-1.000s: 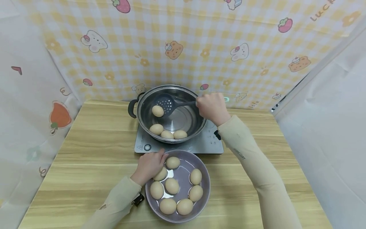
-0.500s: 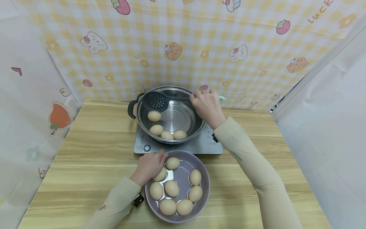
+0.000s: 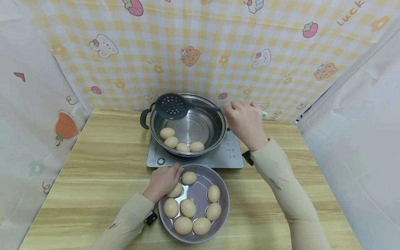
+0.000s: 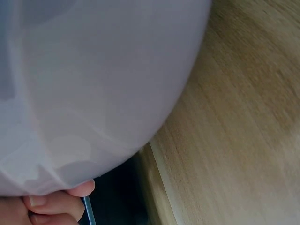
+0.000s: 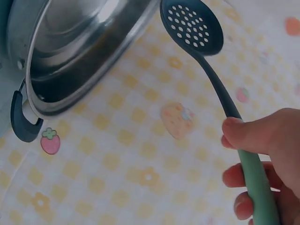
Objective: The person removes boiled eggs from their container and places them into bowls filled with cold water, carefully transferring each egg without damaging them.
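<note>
In the head view my right hand (image 3: 245,121) grips the green handle of a dark skimmer (image 3: 173,106). Its perforated head hangs over the back left of the steel pot (image 3: 200,126) and carries nothing. Several eggs (image 3: 171,142) lie along the pot's front left inside. The right wrist view shows thumb and fingers wrapped round the skimmer handle (image 5: 258,187). My left hand (image 3: 164,183) grips the left rim of a purple-grey bowl (image 3: 225,198) holding several eggs (image 3: 188,208). In the left wrist view fingertips (image 4: 61,202) curl against the edge of the bowl (image 4: 108,84).
Under the pot sits a flat induction cooker (image 3: 234,159), just behind the bowl. A black side handle (image 3: 144,119) sticks out from the pot's left. Behind the wooden table (image 3: 103,152) hangs a yellow checked cloth (image 3: 212,34).
The skimmer tipped off an egg, which slid forward to join the others in the pot. My right hand then lifted the skimmer and moved right. The left hand stayed in place.
</note>
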The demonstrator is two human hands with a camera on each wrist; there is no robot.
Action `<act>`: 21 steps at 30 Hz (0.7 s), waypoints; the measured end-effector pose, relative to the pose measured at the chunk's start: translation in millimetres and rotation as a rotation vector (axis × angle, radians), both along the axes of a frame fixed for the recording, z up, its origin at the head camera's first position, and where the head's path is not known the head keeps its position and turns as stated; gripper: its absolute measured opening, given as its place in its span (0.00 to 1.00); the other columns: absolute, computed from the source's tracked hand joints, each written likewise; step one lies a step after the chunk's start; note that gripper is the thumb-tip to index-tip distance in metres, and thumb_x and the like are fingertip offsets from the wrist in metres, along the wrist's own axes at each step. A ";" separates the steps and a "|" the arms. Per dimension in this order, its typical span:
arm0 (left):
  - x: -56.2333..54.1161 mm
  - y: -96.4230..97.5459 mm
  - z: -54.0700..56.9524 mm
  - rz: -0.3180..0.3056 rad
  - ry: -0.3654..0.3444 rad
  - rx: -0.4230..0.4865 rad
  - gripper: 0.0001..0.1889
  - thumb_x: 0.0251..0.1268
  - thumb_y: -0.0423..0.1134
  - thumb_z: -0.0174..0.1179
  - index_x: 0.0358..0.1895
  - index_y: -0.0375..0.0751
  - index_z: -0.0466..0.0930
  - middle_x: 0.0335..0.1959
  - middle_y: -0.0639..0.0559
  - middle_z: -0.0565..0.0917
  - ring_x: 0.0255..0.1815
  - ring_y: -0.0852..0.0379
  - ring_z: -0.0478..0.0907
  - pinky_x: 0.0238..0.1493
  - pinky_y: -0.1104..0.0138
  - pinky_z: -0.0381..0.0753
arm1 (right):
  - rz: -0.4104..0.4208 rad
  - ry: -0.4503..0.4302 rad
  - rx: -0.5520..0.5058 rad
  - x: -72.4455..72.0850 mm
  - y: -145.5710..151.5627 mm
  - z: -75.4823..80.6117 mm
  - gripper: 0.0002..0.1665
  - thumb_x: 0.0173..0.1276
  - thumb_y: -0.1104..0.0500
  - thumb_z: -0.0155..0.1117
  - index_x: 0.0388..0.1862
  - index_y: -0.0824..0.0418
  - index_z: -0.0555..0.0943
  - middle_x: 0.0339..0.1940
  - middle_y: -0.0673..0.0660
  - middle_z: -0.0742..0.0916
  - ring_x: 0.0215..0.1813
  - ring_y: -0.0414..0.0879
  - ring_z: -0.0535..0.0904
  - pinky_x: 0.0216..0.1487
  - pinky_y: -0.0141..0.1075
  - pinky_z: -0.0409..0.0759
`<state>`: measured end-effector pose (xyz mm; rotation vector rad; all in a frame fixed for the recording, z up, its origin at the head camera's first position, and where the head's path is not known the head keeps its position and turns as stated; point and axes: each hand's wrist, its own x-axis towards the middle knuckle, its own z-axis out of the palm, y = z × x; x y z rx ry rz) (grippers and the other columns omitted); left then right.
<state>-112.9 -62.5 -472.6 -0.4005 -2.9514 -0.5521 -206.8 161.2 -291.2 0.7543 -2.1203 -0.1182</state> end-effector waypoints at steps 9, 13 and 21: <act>-1.5 -0.5 -0.4 -0.008 0.011 -0.011 0.11 0.65 0.46 0.50 0.28 0.44 0.71 0.14 0.44 0.75 0.14 0.43 0.73 0.12 0.58 0.64 | 0.024 -0.073 -0.173 67.9 58.2 9.8 0.08 0.58 0.58 0.65 0.35 0.59 0.85 0.18 0.55 0.80 0.19 0.50 0.75 0.23 0.40 0.61; -2.5 -0.5 -0.6 -0.005 0.020 -0.006 0.11 0.65 0.46 0.50 0.30 0.43 0.74 0.15 0.44 0.76 0.14 0.43 0.73 0.12 0.58 0.64 | 0.046 -0.024 -0.232 99.1 78.1 6.1 0.09 0.59 0.56 0.62 0.31 0.60 0.85 0.15 0.55 0.78 0.15 0.50 0.71 0.22 0.40 0.56; -2.8 -0.3 0.8 -0.006 -0.014 0.004 0.11 0.66 0.46 0.50 0.28 0.44 0.70 0.16 0.43 0.77 0.16 0.42 0.74 0.13 0.57 0.65 | 0.013 0.045 -0.219 143.0 94.3 -18.0 0.19 0.65 0.53 0.54 0.23 0.63 0.85 0.14 0.56 0.79 0.14 0.53 0.69 0.23 0.44 0.57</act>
